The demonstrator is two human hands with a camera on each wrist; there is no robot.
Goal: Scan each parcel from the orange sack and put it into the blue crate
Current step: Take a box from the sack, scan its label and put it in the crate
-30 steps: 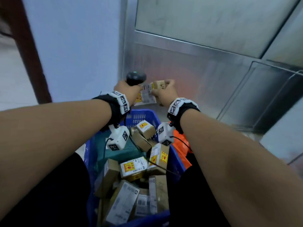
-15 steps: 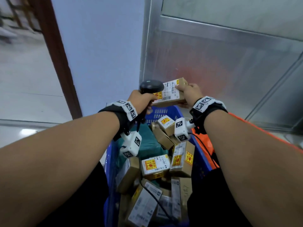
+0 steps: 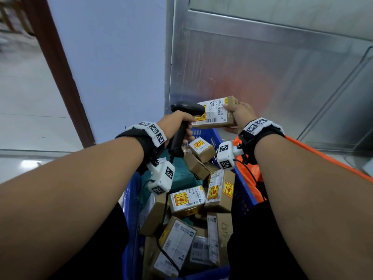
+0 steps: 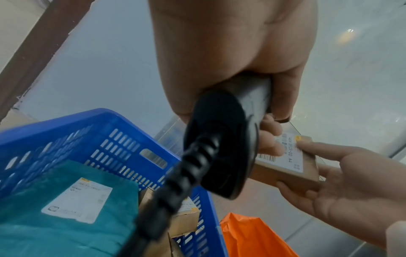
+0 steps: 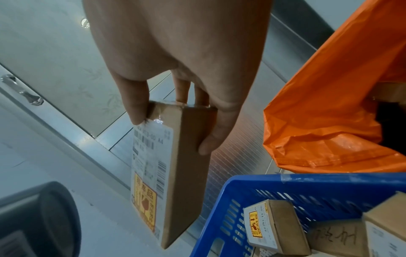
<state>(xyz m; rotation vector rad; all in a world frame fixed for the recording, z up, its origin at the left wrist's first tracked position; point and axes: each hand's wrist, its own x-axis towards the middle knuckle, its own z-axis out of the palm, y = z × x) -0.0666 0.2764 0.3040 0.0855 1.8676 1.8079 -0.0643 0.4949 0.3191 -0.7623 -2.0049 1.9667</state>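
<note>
Above the blue slotted plastic crate (image 3: 214,136), the left hand (image 3: 177,124) grips a black handheld barcode scanner (image 3: 186,110); the right hand (image 3: 240,116) clasps a flat brown cardboard parcel (image 3: 217,115).

Flat brown parcel (image 3: 217,114) (white label up) held above the blue crate (image 3: 243,190); orange sack (image 5: 334,111) beside.
</note>
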